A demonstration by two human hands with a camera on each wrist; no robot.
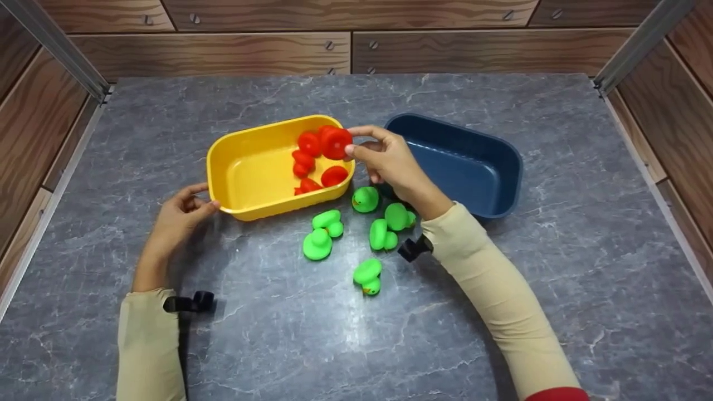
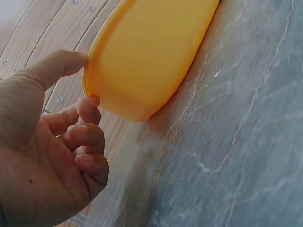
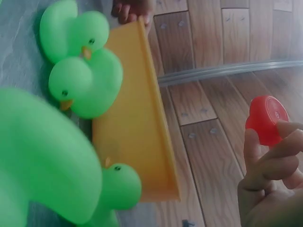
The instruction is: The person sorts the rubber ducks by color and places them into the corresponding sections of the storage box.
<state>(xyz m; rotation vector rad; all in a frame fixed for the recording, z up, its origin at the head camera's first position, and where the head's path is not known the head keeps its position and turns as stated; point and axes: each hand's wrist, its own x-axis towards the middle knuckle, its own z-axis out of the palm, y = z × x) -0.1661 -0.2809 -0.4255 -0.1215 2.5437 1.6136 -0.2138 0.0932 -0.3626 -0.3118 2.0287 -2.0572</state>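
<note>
My left hand (image 1: 179, 220) pinches the left end of a yellow bin (image 1: 267, 210) between thumb and index finger; the left wrist view shows the fingertips at its rim. My right hand (image 1: 392, 164) pinches a red rubber duck (image 1: 336, 143) over the bin's right end, its flat round base turned to the head camera. Inside the bin, several red rubber ducks (image 1: 335, 176) lie toward the right side. In the right wrist view the held duck is well above the yellow bin's rim.
Several green rubber ducks (image 1: 317, 245) lie on the grey marbled table (image 1: 267, 334) in front of the bins. A dark blue bin (image 1: 504, 206) stands at the right, partly behind my right hand. Wood-patterned panels (image 1: 211, 54) border the table.
</note>
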